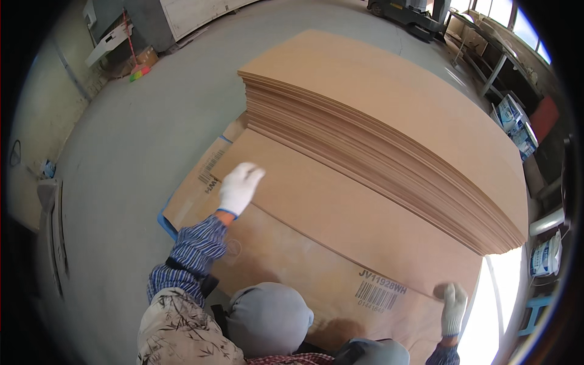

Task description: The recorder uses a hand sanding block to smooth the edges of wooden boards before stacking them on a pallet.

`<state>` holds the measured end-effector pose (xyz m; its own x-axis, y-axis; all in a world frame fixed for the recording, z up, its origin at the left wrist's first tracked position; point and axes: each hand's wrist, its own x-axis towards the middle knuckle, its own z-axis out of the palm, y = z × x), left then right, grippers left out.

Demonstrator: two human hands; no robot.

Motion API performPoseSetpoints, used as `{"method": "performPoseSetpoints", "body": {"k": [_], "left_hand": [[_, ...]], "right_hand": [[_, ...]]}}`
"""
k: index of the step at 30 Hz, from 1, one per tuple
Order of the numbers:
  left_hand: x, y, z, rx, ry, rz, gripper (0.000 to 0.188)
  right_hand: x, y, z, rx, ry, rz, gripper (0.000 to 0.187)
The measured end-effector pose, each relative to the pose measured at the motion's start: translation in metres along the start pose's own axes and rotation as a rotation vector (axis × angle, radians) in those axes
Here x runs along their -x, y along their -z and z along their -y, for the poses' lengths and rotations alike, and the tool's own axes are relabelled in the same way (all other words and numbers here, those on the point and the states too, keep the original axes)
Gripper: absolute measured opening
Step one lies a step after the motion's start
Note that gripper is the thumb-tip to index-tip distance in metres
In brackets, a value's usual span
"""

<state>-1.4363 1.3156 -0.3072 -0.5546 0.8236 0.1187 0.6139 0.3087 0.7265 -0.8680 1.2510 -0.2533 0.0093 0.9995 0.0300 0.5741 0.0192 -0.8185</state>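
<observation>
A long brown board (340, 213) lies flat before me, on a brown cardboard sheet (292, 261) with printed barcode labels. My left hand (239, 187), in a white glove with a blue cuff, is over the board's left end. Motion blurs its fingers, so whether it touches the board is unclear. Near the board's right end is my right hand (453, 309), also in a white glove. Its fingers are curled at the near edge, beside a small dark patch that may be shadow or a held thing.
Just beyond the board rises a tall stack of similar brown boards (389, 91). A broom (139, 72) stands at the far left, a dark wheeled machine (407, 18) at the back right. Along the right side are white-and-blue buckets (545, 255) and a blue stool (535, 313).
</observation>
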Motion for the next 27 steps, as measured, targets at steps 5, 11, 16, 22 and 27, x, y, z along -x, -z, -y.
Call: {"method": "performPoseSetpoints", "body": {"k": [5,11,16,22,27], "left_hand": [[0.032,0.025,0.100,0.464,0.618,0.060,0.029],[-0.004,0.036,0.176,0.654,0.703,0.303,0.084],[-0.006,-0.019,0.131,0.716,0.738,0.278,0.065],[-0.020,-0.004,0.143,0.601,0.764,0.261,0.066],[-0.034,0.010,0.151,0.638,0.810,0.426,0.069]], "right_hand": [[0.101,0.023,-0.097,-0.576,-0.855,-0.327,0.046],[0.042,-0.018,-0.122,-0.717,-0.860,-0.132,0.054],[0.045,0.010,-0.142,-0.781,-0.865,-0.258,0.060],[0.017,-0.001,-0.120,-0.507,-0.968,-0.269,0.065],[0.012,0.005,-0.109,-0.514,-1.064,-0.273,0.066]]}}
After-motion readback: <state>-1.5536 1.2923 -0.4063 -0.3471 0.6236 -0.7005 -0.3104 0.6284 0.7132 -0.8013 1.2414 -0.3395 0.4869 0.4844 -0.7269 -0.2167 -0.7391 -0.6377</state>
